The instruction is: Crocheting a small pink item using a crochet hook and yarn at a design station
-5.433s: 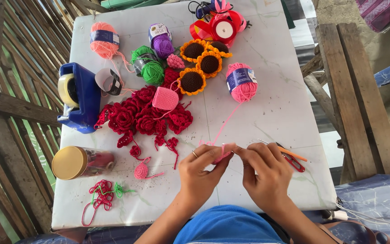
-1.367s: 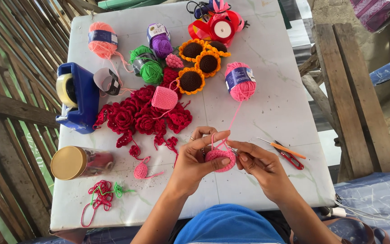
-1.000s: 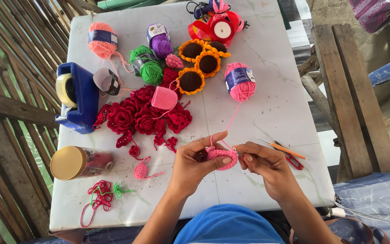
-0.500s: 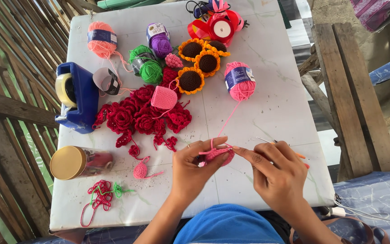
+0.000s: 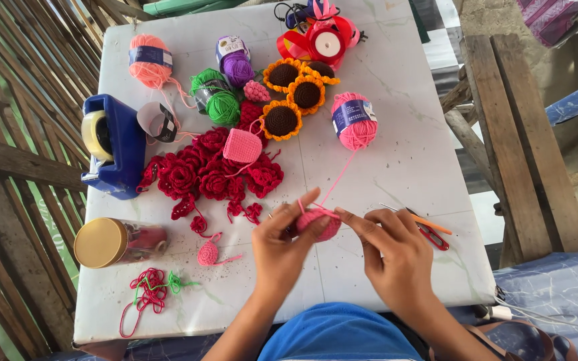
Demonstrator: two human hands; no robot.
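From the head view, we judge the work partway along: red roses point(image 5: 212, 175) and three sunflowers point(image 5: 294, 95) lie finished beyond our fingers, while the pink piece point(image 5: 318, 224) is small and tied by its strand to the pink ball point(image 5: 354, 120). Our left hand point(image 5: 282, 251) pinches the piece from its left, thumb and fingers closed on it. Our right hand point(image 5: 396, 257) meets it from the right, fingertips together at its edge; whether they grip a hook we cannot tell.

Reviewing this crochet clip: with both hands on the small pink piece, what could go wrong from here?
The strand from the pink yarn ball runs taut to the pink crochet piece that the left hand and right hand pinch; a tug could roll the ball towards the red crochet roses. The red snips lie right beside the right hand and might get knocked off the table edge.
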